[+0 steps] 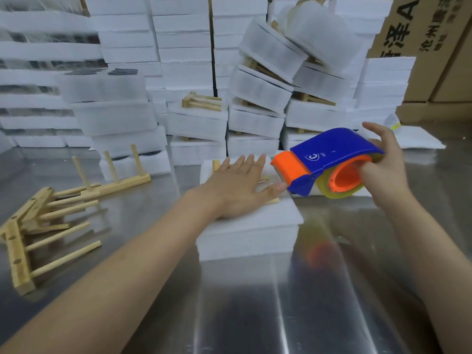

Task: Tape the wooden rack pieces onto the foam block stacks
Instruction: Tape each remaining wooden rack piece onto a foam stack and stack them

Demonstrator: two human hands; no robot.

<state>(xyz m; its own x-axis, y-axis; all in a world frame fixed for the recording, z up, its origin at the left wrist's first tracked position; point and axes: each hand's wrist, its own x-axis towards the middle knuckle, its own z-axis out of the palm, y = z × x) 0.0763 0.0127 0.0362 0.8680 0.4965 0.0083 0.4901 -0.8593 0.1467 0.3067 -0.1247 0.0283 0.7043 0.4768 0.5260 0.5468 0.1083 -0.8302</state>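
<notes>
The steel tabletop (pixel 255 315) lies nearest, and both forearms reach over it. In its middle stands a foam stack (pixel 250 231). On top of the stack lies a rack piece (pixel 216 164), mostly hidden under the left hand (pixel 237 185). This hand lies flat with straight fingers and presses the piece down, probably so that it does not slide when tape is pulled over it. The right hand (pixel 383 172) grips the dispenser (pixel 329 154), with fingers curled through the orange core of the roll. It holds the orange mouth just beside the left thumb, over the right part of the stack. Whether tape already sticks there, one cannot tell.

On the left of the tabletop lie loose racks (pixel 38 226), well apart from the stack. Behind, finished stacks (pixel 255 98) are piled high, some tilted, and cartons (pixel 421 34) stand at the far right. The left thumb is near the likely path of the tape and may be in the way.
</notes>
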